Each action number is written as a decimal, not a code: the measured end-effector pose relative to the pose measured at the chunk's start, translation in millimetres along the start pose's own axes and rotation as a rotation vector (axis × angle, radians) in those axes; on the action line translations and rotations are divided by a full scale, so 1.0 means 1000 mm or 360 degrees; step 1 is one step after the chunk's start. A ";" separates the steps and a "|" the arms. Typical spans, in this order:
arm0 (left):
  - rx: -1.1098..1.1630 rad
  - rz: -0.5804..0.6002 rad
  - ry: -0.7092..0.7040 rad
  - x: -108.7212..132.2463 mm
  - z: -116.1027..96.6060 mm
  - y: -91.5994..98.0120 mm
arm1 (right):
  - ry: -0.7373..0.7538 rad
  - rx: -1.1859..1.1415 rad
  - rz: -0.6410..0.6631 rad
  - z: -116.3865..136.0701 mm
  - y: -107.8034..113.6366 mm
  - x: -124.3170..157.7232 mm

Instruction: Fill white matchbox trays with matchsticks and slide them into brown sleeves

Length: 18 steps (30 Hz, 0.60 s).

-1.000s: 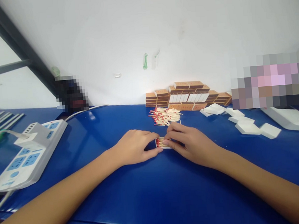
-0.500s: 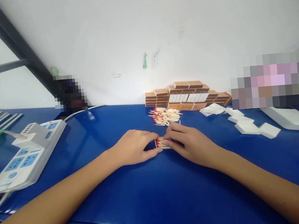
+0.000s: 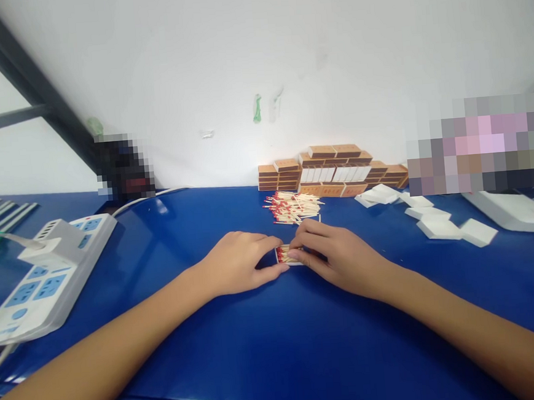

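Note:
A small white matchbox tray [image 3: 286,255] filled with red-tipped matches lies on the blue table [image 3: 277,335], between my two hands. My left hand [image 3: 238,261] pinches the tray's left end with thumb and forefinger. My right hand [image 3: 333,253] curls over its right part, fingers pressed on the matches. Just behind the hands lies a loose pile of matches [image 3: 293,207].
Brown matchboxes [image 3: 332,170] are stacked against the white wall. Several empty white trays [image 3: 435,224] are scattered to the right, beside a flat white box [image 3: 512,211]. A white and blue power strip [image 3: 46,276] with a cable lies at the left.

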<state>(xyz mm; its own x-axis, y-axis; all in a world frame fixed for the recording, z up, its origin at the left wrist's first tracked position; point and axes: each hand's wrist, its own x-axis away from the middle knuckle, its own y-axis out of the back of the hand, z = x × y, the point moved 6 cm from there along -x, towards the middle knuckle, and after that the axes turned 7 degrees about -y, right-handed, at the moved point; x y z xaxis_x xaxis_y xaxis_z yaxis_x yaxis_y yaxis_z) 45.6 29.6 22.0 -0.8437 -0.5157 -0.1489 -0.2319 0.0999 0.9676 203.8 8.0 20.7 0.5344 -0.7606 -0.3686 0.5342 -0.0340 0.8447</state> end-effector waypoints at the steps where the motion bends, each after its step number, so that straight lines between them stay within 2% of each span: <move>1: 0.0000 -0.0004 -0.0001 0.000 0.000 0.000 | -0.0004 -0.0002 -0.0001 0.000 0.000 0.000; 18: 0.0023 -0.0024 0.0000 0.000 0.001 0.001 | -0.0030 0.0030 -0.0056 -0.005 0.002 0.000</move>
<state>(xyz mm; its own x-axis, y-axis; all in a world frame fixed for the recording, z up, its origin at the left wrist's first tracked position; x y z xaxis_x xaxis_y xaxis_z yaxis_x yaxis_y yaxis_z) 45.1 30.2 22.6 -0.8400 -0.5174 -0.1633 -0.2514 0.1044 0.9622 208.0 10.7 20.4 0.5026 -0.7710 -0.3911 0.5401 -0.0733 0.8384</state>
